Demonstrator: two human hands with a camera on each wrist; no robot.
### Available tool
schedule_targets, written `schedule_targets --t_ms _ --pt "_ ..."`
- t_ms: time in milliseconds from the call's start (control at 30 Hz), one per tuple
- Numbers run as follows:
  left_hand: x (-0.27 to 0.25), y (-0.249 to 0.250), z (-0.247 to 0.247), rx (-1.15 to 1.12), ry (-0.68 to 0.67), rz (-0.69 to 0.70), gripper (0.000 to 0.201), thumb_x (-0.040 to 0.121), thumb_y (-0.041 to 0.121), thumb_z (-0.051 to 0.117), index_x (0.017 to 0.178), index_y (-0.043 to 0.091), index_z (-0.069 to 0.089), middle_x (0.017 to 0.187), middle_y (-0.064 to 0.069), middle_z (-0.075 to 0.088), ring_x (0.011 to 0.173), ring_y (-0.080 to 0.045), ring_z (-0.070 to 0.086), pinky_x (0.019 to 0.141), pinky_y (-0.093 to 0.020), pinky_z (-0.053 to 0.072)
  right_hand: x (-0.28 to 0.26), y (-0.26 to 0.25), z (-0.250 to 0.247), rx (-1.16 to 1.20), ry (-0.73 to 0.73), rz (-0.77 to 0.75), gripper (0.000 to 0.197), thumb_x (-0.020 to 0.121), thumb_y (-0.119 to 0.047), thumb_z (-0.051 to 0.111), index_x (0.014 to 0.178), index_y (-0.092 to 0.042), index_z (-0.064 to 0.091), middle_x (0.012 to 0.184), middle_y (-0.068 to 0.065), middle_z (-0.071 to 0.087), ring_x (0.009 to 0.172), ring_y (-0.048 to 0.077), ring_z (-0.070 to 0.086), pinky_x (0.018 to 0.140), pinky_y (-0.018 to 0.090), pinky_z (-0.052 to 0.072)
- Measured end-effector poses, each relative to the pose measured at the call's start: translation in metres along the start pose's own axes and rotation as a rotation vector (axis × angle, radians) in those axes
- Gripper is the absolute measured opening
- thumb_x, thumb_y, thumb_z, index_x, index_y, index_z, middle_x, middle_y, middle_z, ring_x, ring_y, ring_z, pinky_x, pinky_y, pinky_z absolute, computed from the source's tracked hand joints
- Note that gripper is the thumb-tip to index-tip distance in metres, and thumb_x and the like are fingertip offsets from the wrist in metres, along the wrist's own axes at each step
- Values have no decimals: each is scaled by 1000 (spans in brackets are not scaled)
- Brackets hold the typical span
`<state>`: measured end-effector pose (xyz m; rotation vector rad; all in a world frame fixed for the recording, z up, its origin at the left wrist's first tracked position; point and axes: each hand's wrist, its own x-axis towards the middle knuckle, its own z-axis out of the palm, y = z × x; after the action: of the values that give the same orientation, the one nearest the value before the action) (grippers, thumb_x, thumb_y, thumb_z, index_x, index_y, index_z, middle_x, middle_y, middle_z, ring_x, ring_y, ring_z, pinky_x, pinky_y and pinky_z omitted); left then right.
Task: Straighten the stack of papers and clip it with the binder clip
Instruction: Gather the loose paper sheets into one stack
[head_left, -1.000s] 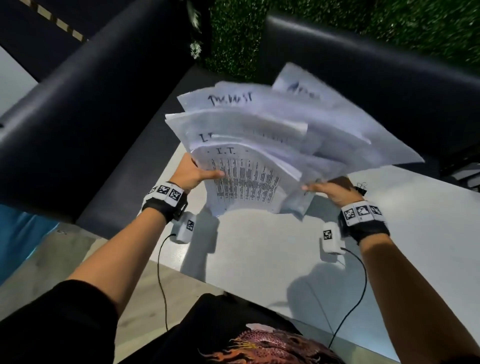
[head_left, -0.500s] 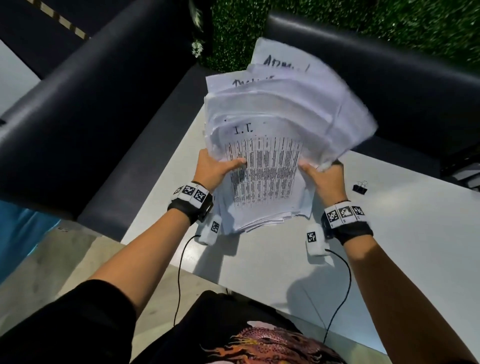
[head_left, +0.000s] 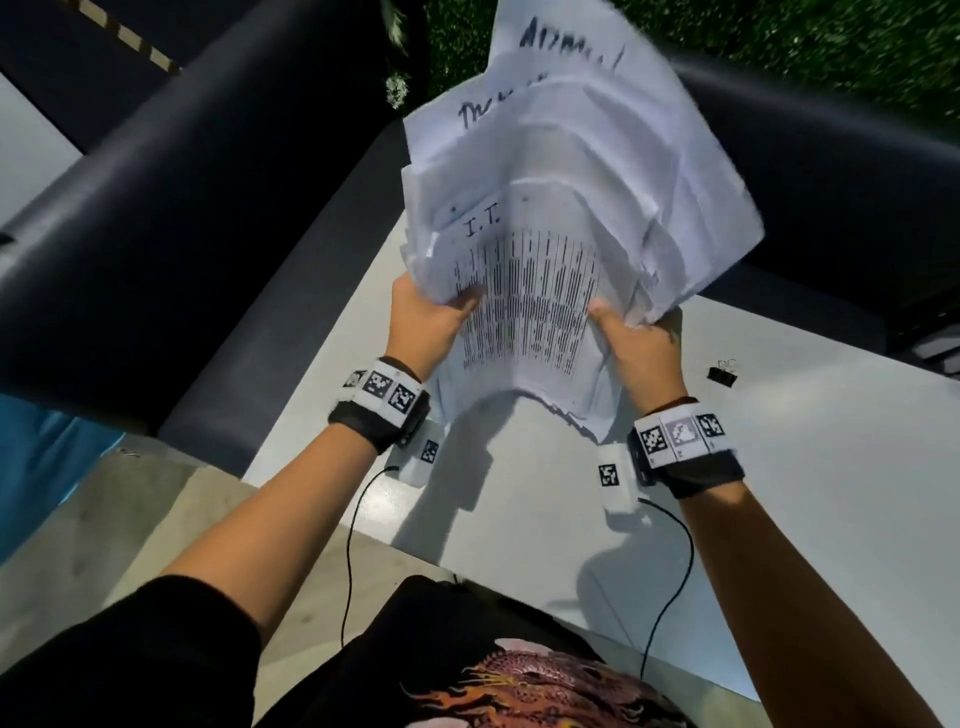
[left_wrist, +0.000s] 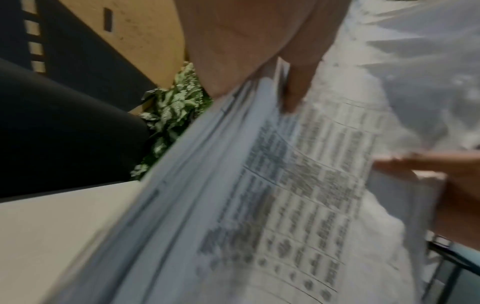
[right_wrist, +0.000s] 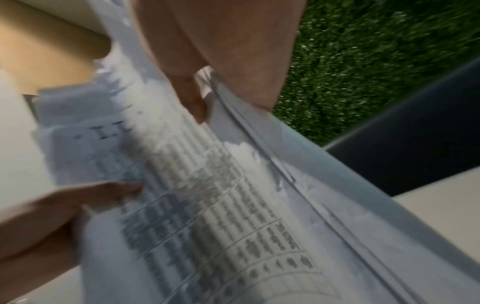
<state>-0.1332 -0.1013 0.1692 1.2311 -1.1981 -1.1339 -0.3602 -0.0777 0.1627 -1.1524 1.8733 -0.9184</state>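
A loose stack of white papers (head_left: 550, 218) stands raised above the white table (head_left: 779, 493), its sheets fanned unevenly at the top and the front page printed with a table. My left hand (head_left: 426, 317) grips the stack's left edge, thumb on the front page. On the right edge, my right hand (head_left: 636, 338) grips the same way. The wrist views show the papers (left_wrist: 285, 195) (right_wrist: 207, 195) close up, with my left hand (left_wrist: 262, 59) and my right hand (right_wrist: 205, 61) holding their sides. A small black binder clip (head_left: 722, 373) lies on the table to the right of my right hand.
Dark padded seats (head_left: 171, 208) wrap around the table's left and far sides. A green hedge wall (head_left: 831, 47) rises behind them, and a leafy plant (left_wrist: 171, 115) stands in the corner. Wrist-camera cables (head_left: 353, 545) hang over the table's near edge.
The widely fanned sheets have been gathered into a narrower, more upright bundle. Both hands moved closer together on its sides, and the binder clip came into view.
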Motion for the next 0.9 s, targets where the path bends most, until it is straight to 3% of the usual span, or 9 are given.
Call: schedule_targets --t_ms 200,300,433,567,733,767,800,833,900 --pt "-9 -16 -7 -41 3 -65 60 65 4 85 118 2 56 111 -11 68 104 -15 68 87 -38 58 -12 14 1 50 -61 42 27 75 -43 74 86 -21 65 97 0 67 105 23 62 98 34 47" --pt "-10 -28 -11 52 -84 -141 66 62 11 87 119 1 55 112 -11 68 107 -19 67 92 -50 54 -17 13 6 155 -102 31 46 79 -30 75 120 -16 59 111 -5 62 106 6 61 99 25 47" --pt "-5 -28 -27 56 -152 -110 66 59 8 84 118 -2 56 107 -4 69 102 -13 68 87 -33 58 -17 14 -8 187 -105 21 40 78 -10 74 115 -2 60 93 -5 66 97 1 67 64 4 49" --pt "-2 -22 -26 31 -256 -131 66 59 5 86 119 9 58 114 -3 68 109 -14 65 92 -29 54 -15 5 -8 89 -239 -83 69 69 -15 80 130 -2 50 131 3 53 124 1 52 90 4 42" --pt "10 -20 -31 1 -274 -90 60 63 -6 82 111 24 62 106 6 73 105 -9 66 92 -33 55 -3 12 -18 -84 -201 -111 44 68 -19 82 106 -6 64 98 -12 69 93 1 60 98 30 45" --pt "11 -21 -27 28 -259 -72 60 63 -4 82 114 18 60 107 5 71 105 -6 66 95 -35 54 -11 1 -15 -117 -218 -122 44 68 -12 82 60 -21 40 89 -19 71 89 0 61 90 29 50" --pt "11 -22 -20 48 -229 -40 55 65 -5 81 112 16 61 106 3 69 102 -5 66 96 -37 53 -6 -1 -9 -122 -150 -179 99 68 -7 82 143 -17 18 90 -24 71 92 2 61 86 23 52" --pt "10 -22 -12 46 -167 -9 48 67 -7 79 104 17 64 101 3 69 96 -5 67 94 -38 54 -4 1 -2 -29 -109 -191 52 71 -6 80 116 -23 60 97 -25 69 98 4 61 87 17 50" --pt "11 -18 0 13 1 16 36 69 -9 75 84 22 66 83 7 69 77 -6 67 78 -35 59 -1 -10 13 48 1 -167 38 78 -15 74 111 -20 56 109 -7 61 108 16 57 101 22 44"
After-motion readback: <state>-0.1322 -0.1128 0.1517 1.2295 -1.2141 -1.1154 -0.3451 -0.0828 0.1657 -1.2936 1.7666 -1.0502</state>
